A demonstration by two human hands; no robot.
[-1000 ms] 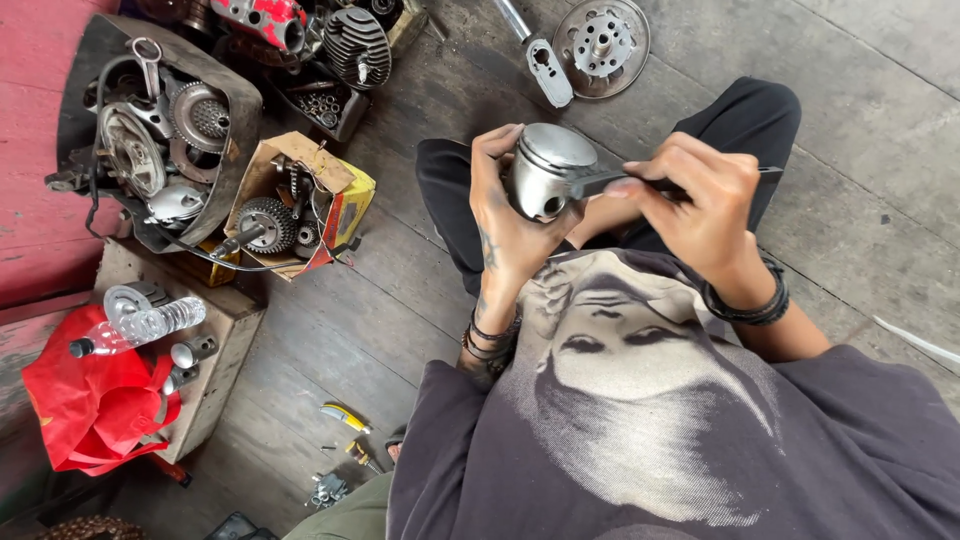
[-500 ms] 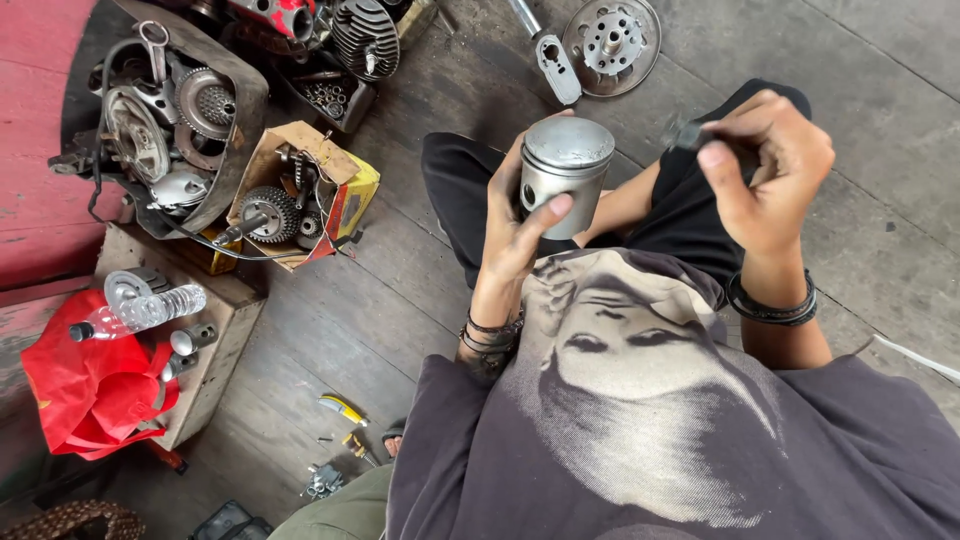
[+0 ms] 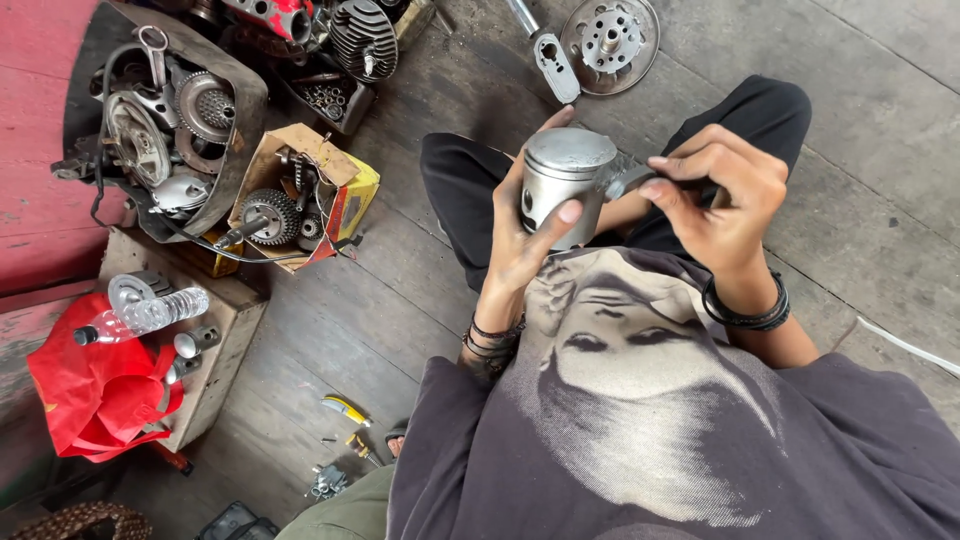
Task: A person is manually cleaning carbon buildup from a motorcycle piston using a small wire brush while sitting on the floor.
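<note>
Two bare hands work above the lap of a person seated on a grey plank floor (image 3: 400, 300). Left hand (image 3: 520, 240) is closed around a silver metal piston (image 3: 560, 185), palm behind it, thumb across the front of its skirt and fingertips rising behind the flat crown; the piston stands upright, its side pin hole facing the camera. Right hand (image 3: 715, 190) is just to the right of the piston, fingers pinched together on a small dark metal part (image 3: 628, 180) whose near end touches the piston's upper right side; what this part is cannot be told. Both wrists carry dark bands. On the floor to the left lie an engine casing with gears (image 3: 150, 140), an open cardboard box of gear parts (image 3: 300, 200), a wooden crate (image 3: 225, 340) bearing a plastic bottle (image 3: 150, 315), and a red bag (image 3: 95, 395). Ahead of the knees rests a round perforated metal disc (image 3: 610, 35).
</note>
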